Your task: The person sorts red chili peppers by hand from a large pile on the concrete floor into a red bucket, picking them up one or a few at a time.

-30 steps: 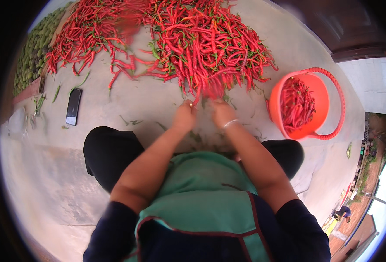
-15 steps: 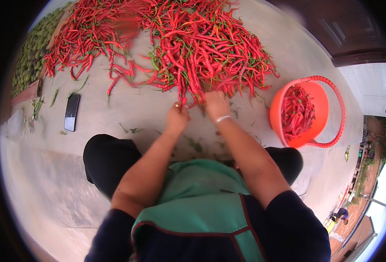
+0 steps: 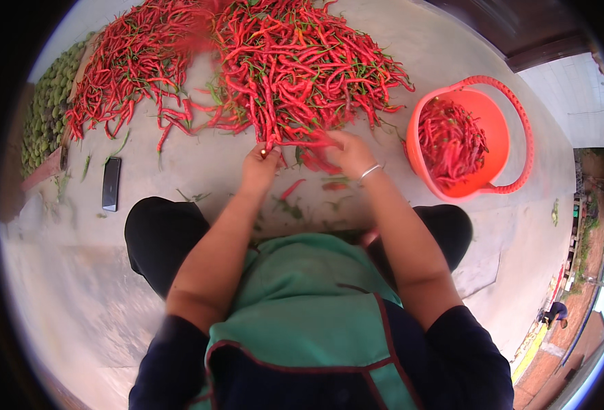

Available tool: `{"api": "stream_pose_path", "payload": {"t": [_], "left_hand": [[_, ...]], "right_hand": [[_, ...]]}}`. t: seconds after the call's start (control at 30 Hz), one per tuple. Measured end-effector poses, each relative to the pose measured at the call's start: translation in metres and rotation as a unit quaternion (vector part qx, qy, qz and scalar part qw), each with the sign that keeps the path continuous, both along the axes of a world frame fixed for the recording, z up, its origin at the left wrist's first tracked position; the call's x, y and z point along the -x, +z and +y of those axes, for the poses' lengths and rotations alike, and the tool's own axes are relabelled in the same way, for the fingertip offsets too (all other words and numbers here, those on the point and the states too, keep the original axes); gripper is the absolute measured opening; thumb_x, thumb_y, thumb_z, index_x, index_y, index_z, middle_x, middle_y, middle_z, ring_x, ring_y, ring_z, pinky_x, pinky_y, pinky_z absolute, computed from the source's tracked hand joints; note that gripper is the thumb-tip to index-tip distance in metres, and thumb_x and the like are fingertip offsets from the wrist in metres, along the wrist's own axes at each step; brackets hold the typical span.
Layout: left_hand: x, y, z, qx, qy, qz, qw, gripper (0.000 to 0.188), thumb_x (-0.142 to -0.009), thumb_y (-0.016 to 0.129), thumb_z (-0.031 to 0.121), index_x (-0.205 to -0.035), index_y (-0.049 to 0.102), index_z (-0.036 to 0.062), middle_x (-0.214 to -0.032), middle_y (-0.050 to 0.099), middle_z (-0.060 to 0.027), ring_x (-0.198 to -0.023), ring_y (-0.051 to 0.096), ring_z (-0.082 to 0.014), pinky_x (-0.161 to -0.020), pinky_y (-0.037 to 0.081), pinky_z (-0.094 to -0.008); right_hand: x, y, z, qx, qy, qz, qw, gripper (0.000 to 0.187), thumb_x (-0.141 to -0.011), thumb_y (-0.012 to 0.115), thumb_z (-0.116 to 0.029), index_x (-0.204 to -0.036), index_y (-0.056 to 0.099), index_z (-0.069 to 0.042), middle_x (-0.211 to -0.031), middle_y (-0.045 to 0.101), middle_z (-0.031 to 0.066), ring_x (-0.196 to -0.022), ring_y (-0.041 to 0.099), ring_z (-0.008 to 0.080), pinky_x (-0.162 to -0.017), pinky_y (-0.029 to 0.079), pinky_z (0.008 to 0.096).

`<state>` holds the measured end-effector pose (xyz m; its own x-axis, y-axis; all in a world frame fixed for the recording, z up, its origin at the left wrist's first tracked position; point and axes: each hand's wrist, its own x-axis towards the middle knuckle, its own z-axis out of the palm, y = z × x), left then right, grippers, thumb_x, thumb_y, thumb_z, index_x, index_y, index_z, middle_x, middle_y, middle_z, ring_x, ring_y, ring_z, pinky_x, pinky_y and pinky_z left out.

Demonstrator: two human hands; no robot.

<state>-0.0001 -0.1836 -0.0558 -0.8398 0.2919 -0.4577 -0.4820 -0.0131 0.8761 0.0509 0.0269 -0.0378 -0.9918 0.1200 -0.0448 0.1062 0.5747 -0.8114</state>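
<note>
A large pile of red chili peppers with green stems lies in front of me. At its near edge my left hand is closed, thumb and fingers pinching the end of a red chili. To the right of it, my right hand is closed around several red chilies, blurred by motion. One of them stretches across toward the left fingertips. Below the hands a loose red chili rests on the floor among blurred green scraps.
On the right stands an orange-red bucket with a raised handle, partly filled with red chilies. A black phone lies at left. Beyond it are heaped green fruits behind a low edge. A person bends over far right.
My right hand has drawn back from the pile and sits a little farther right, with chilies in it. A loose red chili now shows on the floor below. The whole view has shifted slightly.
</note>
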Motion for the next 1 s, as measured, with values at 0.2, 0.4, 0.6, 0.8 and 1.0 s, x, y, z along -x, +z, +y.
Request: {"api": "stream_pose_path", "payload": {"t": [0.2,0.4,0.6,0.8,1.0], "left_hand": [[-0.012,0.022,0.002,0.010,-0.018,0.099,0.995,0.012,-0.088,0.053,0.016,-0.095,0.057,0.0065,-0.075,0.059,-0.0002,-0.068,0.055,-0.0074,-0.060,0.043,-0.0224],[-0.021,0.031,0.007,0.054,-0.069,0.173,0.981,0.016,-0.088,0.053,0.014,-0.101,0.057,0.0043,-0.072,0.060,-0.0020,-0.068,0.055,-0.0078,-0.060,0.043,-0.0240],[-0.030,0.066,0.002,0.250,-0.128,0.493,0.824,0.016,-0.087,0.052,0.012,-0.099,0.056,0.0022,-0.078,0.061,-0.0094,-0.077,0.061,-0.0212,-0.069,0.048,-0.0297],[-0.034,0.037,-0.004,0.328,-0.229,0.523,0.753,0.015,-0.086,0.052,0.014,-0.098,0.054,0.0040,-0.084,0.061,-0.0107,-0.077,0.059,-0.0217,-0.068,0.046,-0.0328],[-0.026,0.030,-0.003,-0.034,-0.186,0.005,0.982,0.015,-0.090,0.051,0.016,-0.101,0.056,0.0082,-0.091,0.060,-0.0018,-0.080,0.055,-0.0091,-0.069,0.045,-0.0243]], "right_hand": [[-0.009,0.053,-0.022,0.129,-0.073,-0.063,0.987,0.024,-0.081,0.059,-0.010,-0.104,0.059,-0.001,-0.078,0.064,0.0070,-0.070,0.060,0.0117,-0.064,0.047,0.0252],[-0.021,0.045,-0.035,0.313,-0.143,-0.030,0.938,0.021,-0.083,0.057,-0.007,-0.102,0.058,0.002,-0.081,0.062,0.0052,-0.071,0.061,0.0113,-0.060,0.048,0.0246],[-0.038,0.039,-0.049,0.278,-0.207,-0.097,0.933,0.020,-0.084,0.056,-0.008,-0.101,0.058,0.001,-0.084,0.063,0.0060,-0.071,0.062,0.0122,-0.061,0.049,0.0243],[-0.038,0.048,-0.062,0.270,-0.205,-0.068,0.938,0.022,-0.084,0.055,-0.014,-0.102,0.059,-0.002,-0.081,0.063,0.0045,-0.070,0.062,0.0116,-0.060,0.048,0.0245],[-0.048,0.036,-0.069,0.166,-0.119,-0.105,0.973,0.024,-0.087,0.051,-0.023,-0.093,0.058,-0.001,-0.075,0.062,0.0104,-0.065,0.062,0.0182,-0.061,0.048,0.0314]]}}
